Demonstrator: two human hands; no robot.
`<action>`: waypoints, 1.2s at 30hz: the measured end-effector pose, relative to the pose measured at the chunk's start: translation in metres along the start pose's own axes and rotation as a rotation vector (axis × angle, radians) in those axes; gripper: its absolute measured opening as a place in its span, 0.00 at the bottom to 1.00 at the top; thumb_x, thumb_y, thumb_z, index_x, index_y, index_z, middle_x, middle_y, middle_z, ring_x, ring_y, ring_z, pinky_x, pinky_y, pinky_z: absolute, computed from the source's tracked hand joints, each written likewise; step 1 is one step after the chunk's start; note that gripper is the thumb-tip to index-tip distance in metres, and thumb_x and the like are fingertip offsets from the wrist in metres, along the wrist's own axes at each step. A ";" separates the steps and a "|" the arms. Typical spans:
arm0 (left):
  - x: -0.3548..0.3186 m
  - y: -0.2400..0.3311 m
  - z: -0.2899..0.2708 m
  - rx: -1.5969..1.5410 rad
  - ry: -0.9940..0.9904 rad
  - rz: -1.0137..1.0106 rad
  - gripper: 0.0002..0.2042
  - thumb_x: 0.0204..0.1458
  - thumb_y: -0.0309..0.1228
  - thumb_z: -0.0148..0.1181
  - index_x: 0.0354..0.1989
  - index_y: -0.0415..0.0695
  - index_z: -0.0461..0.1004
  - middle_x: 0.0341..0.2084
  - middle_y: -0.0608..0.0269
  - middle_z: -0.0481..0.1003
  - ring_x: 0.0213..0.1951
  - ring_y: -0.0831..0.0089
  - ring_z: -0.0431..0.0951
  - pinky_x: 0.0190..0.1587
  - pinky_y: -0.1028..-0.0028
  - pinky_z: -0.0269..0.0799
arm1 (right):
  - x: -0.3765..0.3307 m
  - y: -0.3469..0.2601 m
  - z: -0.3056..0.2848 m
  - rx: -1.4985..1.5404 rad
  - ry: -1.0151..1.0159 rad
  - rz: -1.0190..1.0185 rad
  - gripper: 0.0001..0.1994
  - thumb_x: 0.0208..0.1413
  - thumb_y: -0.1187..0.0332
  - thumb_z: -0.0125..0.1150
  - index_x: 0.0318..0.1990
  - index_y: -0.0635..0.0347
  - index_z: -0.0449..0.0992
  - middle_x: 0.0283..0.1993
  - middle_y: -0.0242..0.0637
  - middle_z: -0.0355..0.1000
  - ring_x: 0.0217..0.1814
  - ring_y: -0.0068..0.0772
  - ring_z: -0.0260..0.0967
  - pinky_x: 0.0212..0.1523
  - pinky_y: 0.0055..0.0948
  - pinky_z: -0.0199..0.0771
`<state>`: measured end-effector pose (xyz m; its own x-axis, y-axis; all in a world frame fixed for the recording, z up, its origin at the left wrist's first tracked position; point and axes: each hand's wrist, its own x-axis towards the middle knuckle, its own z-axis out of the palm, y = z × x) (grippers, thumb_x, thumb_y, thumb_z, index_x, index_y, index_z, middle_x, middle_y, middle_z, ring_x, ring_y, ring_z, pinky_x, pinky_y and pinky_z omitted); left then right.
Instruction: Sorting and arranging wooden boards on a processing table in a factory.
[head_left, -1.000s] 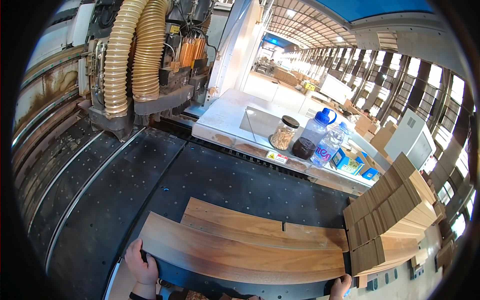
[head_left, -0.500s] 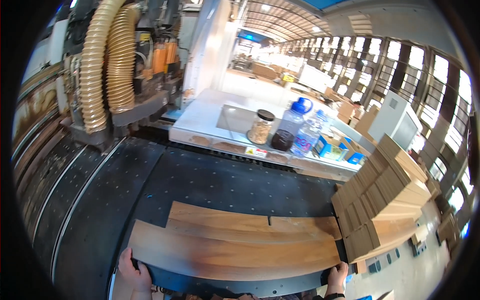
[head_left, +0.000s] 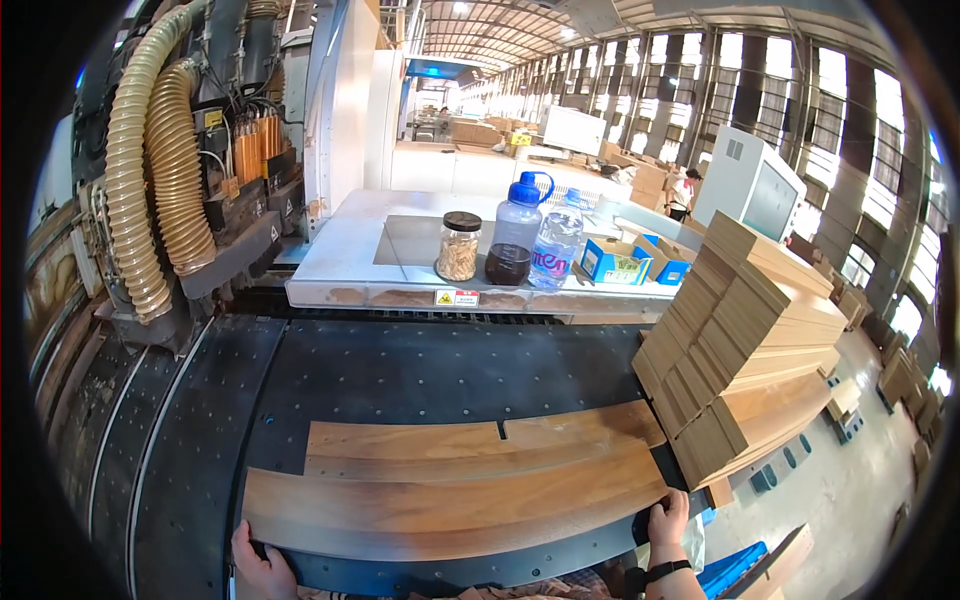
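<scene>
A long wood-grain board (head_left: 450, 508) lies along the near side of a black, dotted machine bed. My left hand (head_left: 262, 562) is closed on its near left corner, with the thumb by the front edge. At the opposite end, my right hand (head_left: 668, 520) grips the near right corner; a dark band circles that wrist. Just behind the held board lies a second wood-grain board (head_left: 400, 440), with a small dark notch in its far edge. A narrower wood-grain piece (head_left: 585, 425) continues to the right of the notch. The undersides of my fingers are hidden.
Stacked brown panels (head_left: 715, 350) rise at the right, close to the boards' ends. Across the black bed (head_left: 400, 365) is a white ledge (head_left: 340, 255) with a jar (head_left: 459, 250), two bottles and small blue boxes. Ribbed hoses (head_left: 140, 170) hang from machinery at left. A monitor (head_left: 750, 185) stands behind the stack.
The view has turned and levelled, so the ledge and stack appear shifted left. Both hands remain at the ends of the front board. The right hand and wrist show more fully.
</scene>
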<state>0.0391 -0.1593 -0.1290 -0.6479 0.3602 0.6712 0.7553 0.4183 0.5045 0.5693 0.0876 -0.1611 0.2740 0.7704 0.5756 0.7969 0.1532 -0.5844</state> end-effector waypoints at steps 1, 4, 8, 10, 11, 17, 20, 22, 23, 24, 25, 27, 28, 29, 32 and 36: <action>0.000 0.000 -0.002 0.002 -0.002 -0.025 0.20 0.44 0.24 0.53 0.49 0.37 0.70 0.43 0.44 0.72 0.46 0.49 0.71 0.51 0.61 0.66 | 0.001 -0.011 0.002 0.069 0.020 0.022 0.09 0.35 0.79 0.49 0.29 0.64 0.70 0.27 0.43 0.65 0.35 0.46 0.64 0.37 0.36 0.65; -0.002 -0.003 -0.001 0.033 -0.042 -0.054 0.21 0.44 0.25 0.54 0.51 0.38 0.68 0.44 0.44 0.71 0.47 0.50 0.70 0.51 0.61 0.65 | 0.000 -0.001 0.001 0.087 0.026 -0.008 0.13 0.35 0.81 0.48 0.33 0.64 0.71 0.28 0.41 0.65 0.33 0.42 0.64 0.36 0.33 0.66; -0.003 -0.007 0.000 0.033 -0.069 -0.068 0.23 0.44 0.26 0.54 0.52 0.38 0.67 0.46 0.45 0.70 0.49 0.50 0.69 0.53 0.62 0.64 | -0.001 -0.001 -0.002 0.066 -0.022 -0.010 0.13 0.36 0.79 0.49 0.35 0.63 0.71 0.28 0.41 0.65 0.34 0.43 0.64 0.37 0.34 0.66; -0.002 0.000 -0.003 0.034 -0.109 -0.115 0.23 0.43 0.26 0.54 0.53 0.38 0.67 0.47 0.45 0.69 0.50 0.50 0.68 0.54 0.62 0.63 | 0.000 -0.001 -0.004 0.076 -0.046 0.014 0.14 0.36 0.79 0.49 0.35 0.63 0.71 0.29 0.41 0.66 0.34 0.43 0.65 0.37 0.34 0.66; -0.002 0.000 -0.002 0.039 -0.110 -0.106 0.23 0.43 0.26 0.54 0.53 0.38 0.67 0.47 0.45 0.69 0.50 0.50 0.68 0.54 0.62 0.63 | 0.000 -0.001 -0.005 0.084 -0.066 0.034 0.14 0.36 0.80 0.49 0.36 0.63 0.71 0.29 0.41 0.66 0.34 0.43 0.65 0.37 0.34 0.66; -0.004 -0.001 0.005 -0.023 -0.113 -0.103 0.24 0.43 0.23 0.54 0.53 0.37 0.65 0.48 0.43 0.68 0.52 0.51 0.67 0.55 0.63 0.62 | 0.002 -0.001 -0.005 0.097 -0.022 0.043 0.15 0.37 0.80 0.50 0.37 0.63 0.72 0.30 0.41 0.66 0.34 0.42 0.66 0.38 0.34 0.67; -0.005 -0.003 0.007 -0.051 -0.111 -0.087 0.24 0.44 0.23 0.54 0.54 0.36 0.64 0.49 0.41 0.67 0.52 0.51 0.67 0.56 0.64 0.61 | 0.003 -0.006 -0.009 0.131 -0.011 0.047 0.15 0.38 0.81 0.50 0.38 0.63 0.71 0.31 0.40 0.67 0.34 0.40 0.66 0.38 0.32 0.68; -0.005 -0.002 0.006 -0.042 -0.140 -0.181 0.24 0.46 0.23 0.53 0.55 0.36 0.63 0.50 0.42 0.66 0.53 0.52 0.66 0.57 0.65 0.61 | 0.002 0.000 -0.007 0.198 0.035 0.079 0.13 0.39 0.81 0.51 0.37 0.63 0.72 0.31 0.40 0.67 0.34 0.39 0.66 0.39 0.30 0.68; -0.004 -0.001 0.005 -0.038 -0.140 -0.174 0.24 0.46 0.23 0.53 0.55 0.36 0.63 0.50 0.42 0.66 0.53 0.52 0.66 0.57 0.65 0.61 | 0.001 0.003 -0.006 0.264 0.072 0.097 0.12 0.40 0.82 0.51 0.35 0.64 0.72 0.30 0.39 0.67 0.34 0.37 0.67 0.39 0.29 0.68; -0.004 0.000 0.003 -0.032 -0.167 -0.190 0.24 0.46 0.23 0.53 0.55 0.36 0.62 0.50 0.42 0.66 0.53 0.52 0.66 0.57 0.65 0.61 | 0.001 0.007 -0.007 0.268 0.071 0.102 0.12 0.40 0.82 0.51 0.35 0.64 0.72 0.30 0.39 0.67 0.34 0.37 0.67 0.39 0.29 0.68; -0.004 0.001 0.000 -0.027 -0.193 -0.208 0.24 0.46 0.23 0.52 0.56 0.36 0.61 0.51 0.41 0.65 0.53 0.52 0.66 0.57 0.65 0.61 | 0.001 0.014 -0.009 0.308 0.059 0.105 0.09 0.42 0.81 0.51 0.33 0.64 0.72 0.29 0.37 0.67 0.34 0.33 0.66 0.39 0.27 0.67; -0.001 0.015 -0.005 -0.006 -0.207 -0.241 0.25 0.46 0.24 0.52 0.56 0.36 0.61 0.51 0.41 0.65 0.54 0.52 0.66 0.57 0.65 0.60 | 0.007 0.010 -0.012 0.511 0.044 0.242 0.03 0.48 0.79 0.52 0.28 0.64 0.72 0.28 0.33 0.69 0.34 0.26 0.66 0.40 0.23 0.66; 0.000 0.018 -0.008 0.013 -0.229 -0.273 0.25 0.46 0.24 0.52 0.56 0.36 0.61 0.51 0.41 0.65 0.54 0.52 0.65 0.57 0.65 0.60 | 0.005 0.005 -0.022 0.735 0.021 0.413 0.03 0.50 0.77 0.52 0.28 0.64 0.72 0.29 0.31 0.69 0.34 0.24 0.65 0.41 0.22 0.64; 0.000 0.019 -0.008 0.015 -0.218 -0.278 0.25 0.46 0.24 0.52 0.56 0.36 0.61 0.51 0.41 0.65 0.54 0.52 0.65 0.57 0.65 0.60 | 0.011 0.001 -0.032 0.733 0.095 0.359 0.03 0.50 0.77 0.53 0.27 0.64 0.72 0.30 0.31 0.69 0.35 0.23 0.64 0.40 0.21 0.64; -0.005 -0.001 0.004 -0.046 -0.214 -0.187 0.24 0.47 0.25 0.52 0.56 0.35 0.60 0.51 0.40 0.64 0.54 0.51 0.65 0.58 0.64 0.60 | 0.032 -0.035 -0.077 0.870 0.231 0.334 0.03 0.49 0.80 0.52 0.25 0.64 0.70 0.31 0.32 0.67 0.35 0.23 0.62 0.40 0.22 0.62; -0.017 -0.029 0.017 -0.140 -0.117 -0.161 0.26 0.41 0.15 0.47 0.55 0.36 0.60 0.49 0.45 0.66 0.54 0.57 0.65 0.60 0.66 0.55 | 0.071 -0.131 -0.151 0.863 0.158 -0.518 0.04 0.44 0.79 0.49 0.27 0.62 0.70 0.29 0.32 0.64 0.36 0.31 0.62 0.39 0.26 0.61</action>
<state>0.0263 -0.1636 -0.1637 -0.7621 0.3956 0.5125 0.6422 0.3615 0.6759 0.5657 0.0284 0.0426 0.1237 0.4018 0.9073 0.1950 0.8867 -0.4193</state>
